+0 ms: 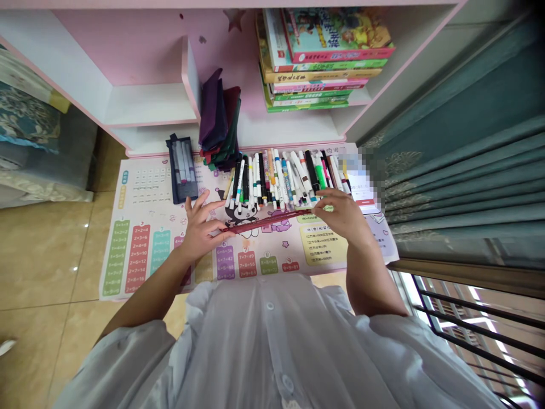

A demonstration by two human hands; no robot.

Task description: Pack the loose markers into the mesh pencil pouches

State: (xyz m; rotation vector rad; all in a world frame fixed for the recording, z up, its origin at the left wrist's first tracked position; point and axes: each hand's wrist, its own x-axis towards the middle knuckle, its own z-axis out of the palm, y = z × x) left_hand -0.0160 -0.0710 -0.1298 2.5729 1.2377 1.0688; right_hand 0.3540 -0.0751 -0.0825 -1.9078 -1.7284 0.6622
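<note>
Pale shirt (251,335) nearest, six o'clock. Thin red pouch (269,220) stretched edge-on: left hand (205,222) pinching its nine-o'clock end, right hand (343,215) its three-o'clock end. Loose pens (279,175) just beyond, twelve o'clock.

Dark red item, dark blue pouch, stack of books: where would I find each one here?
Dark red item (271,220), head view: middle of its length.
Dark blue pouch (185,193), head view: bare near end.
Stack of books (322,75), head view: a spine about midway down.

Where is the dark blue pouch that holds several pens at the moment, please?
In the head view, the dark blue pouch lies on the printed mat, left of the loose pens, just beyond the left hand.
</note>
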